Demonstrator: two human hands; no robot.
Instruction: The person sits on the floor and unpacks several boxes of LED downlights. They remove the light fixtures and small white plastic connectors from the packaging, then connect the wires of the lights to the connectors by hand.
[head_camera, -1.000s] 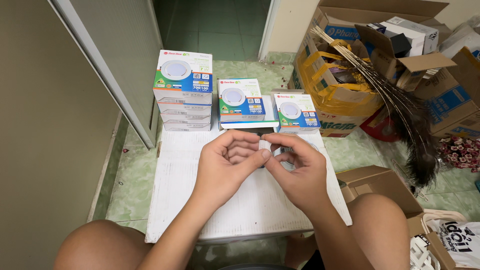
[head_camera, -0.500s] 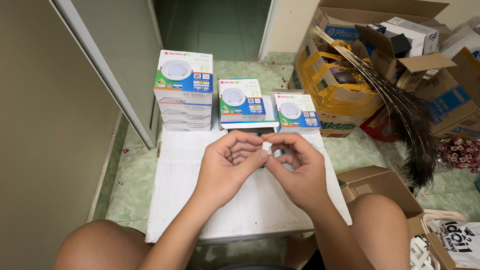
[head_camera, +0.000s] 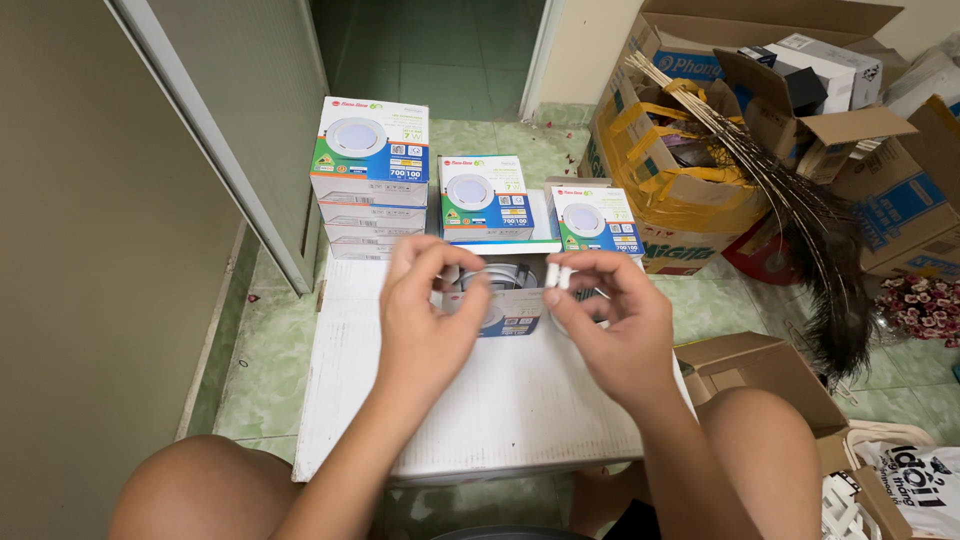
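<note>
My right hand (head_camera: 620, 330) pinches a small white plug-like connector (head_camera: 557, 275) between thumb and forefinger, held above a white board (head_camera: 480, 410) that lies across my lap. My left hand (head_camera: 425, 315) hovers just left of it, a short gap away, fingers curled and thumb out, with nothing visible in it. Behind and under both hands lies an opened lamp box (head_camera: 510, 312) with a round white downlight (head_camera: 500, 278) showing in it, partly hidden by my fingers.
Beyond the board are a stack of lamp boxes (head_camera: 370, 160) at the left and two more lamp boxes (head_camera: 485, 195) (head_camera: 595, 220) beside it. Open cardboard cartons (head_camera: 680, 170), peacock feathers (head_camera: 820, 230) and another carton (head_camera: 770, 375) crowd the right. A door frame (head_camera: 220, 150) runs along the left.
My hands were together on the small white connector; now they have parted and risen slightly. The right keeps the connector, and the opened lamp box shows between them.
</note>
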